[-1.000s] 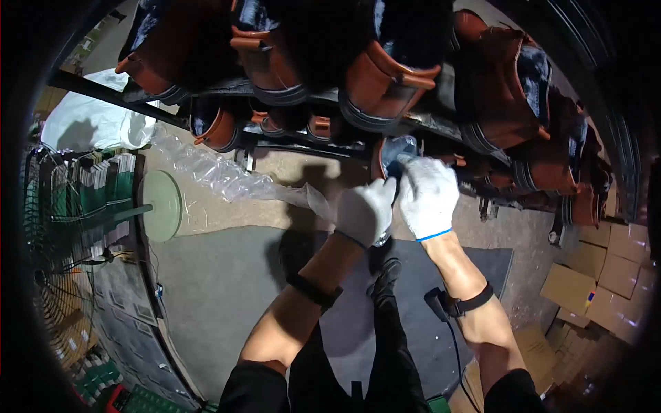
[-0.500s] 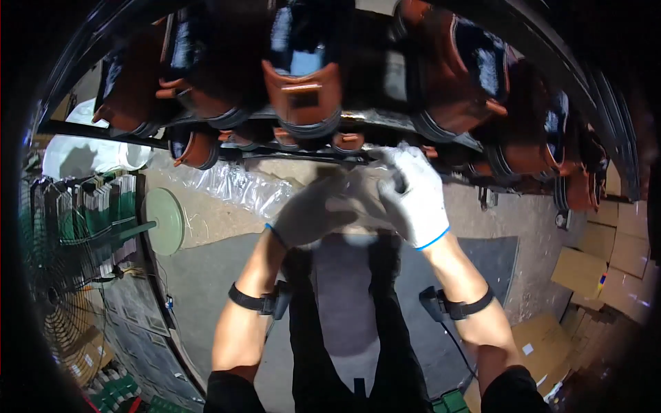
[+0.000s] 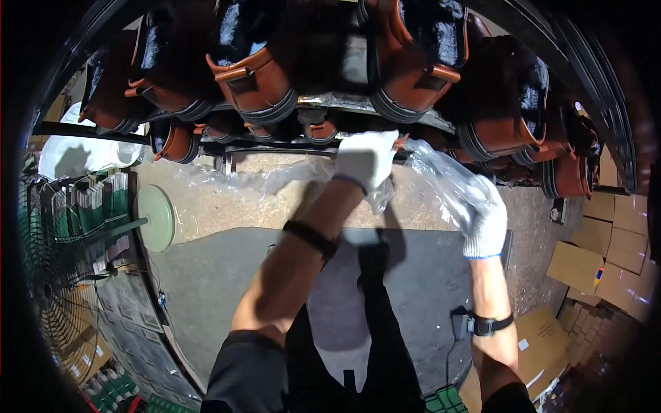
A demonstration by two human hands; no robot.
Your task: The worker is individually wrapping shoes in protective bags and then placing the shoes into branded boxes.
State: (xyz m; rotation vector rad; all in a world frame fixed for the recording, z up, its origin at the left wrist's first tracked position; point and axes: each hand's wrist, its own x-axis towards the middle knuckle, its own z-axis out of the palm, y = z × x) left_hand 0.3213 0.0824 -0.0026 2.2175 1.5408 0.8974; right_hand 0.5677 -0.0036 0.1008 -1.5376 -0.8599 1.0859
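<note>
Clear plastic film (image 3: pixel 441 175) stretches between my two gloved hands, just below a rack of brown leather shoes. My left hand (image 3: pixel 365 162), in a white knit glove, reaches up to the lower shelf edge and is closed; more film hangs beneath it, and its fingertips are partly hidden. Lower and further right, my right hand (image 3: pixel 487 220) is closed round the other end of the film, which lies bunched over its fingers. A brown shoe (image 3: pixel 258 82) with a dark fluffy lining stands heel outward on the upper shelf, among several like it.
Black rack bars (image 3: pixel 592 82) frame the shoes. More clear film trails left over the floor. A pale green disc (image 3: pixel 156 218) on a bar, a wire fan guard (image 3: pixel 51 296) and stacked green-and-white pieces (image 3: pixel 96 206) stand left. Cardboard boxes (image 3: pixel 578 268) lie at the right.
My hands have parted: the left moved right and up toward the shelf, the right moved right and lower, drawing out the film between them. The shoes appear shifted left in view.
</note>
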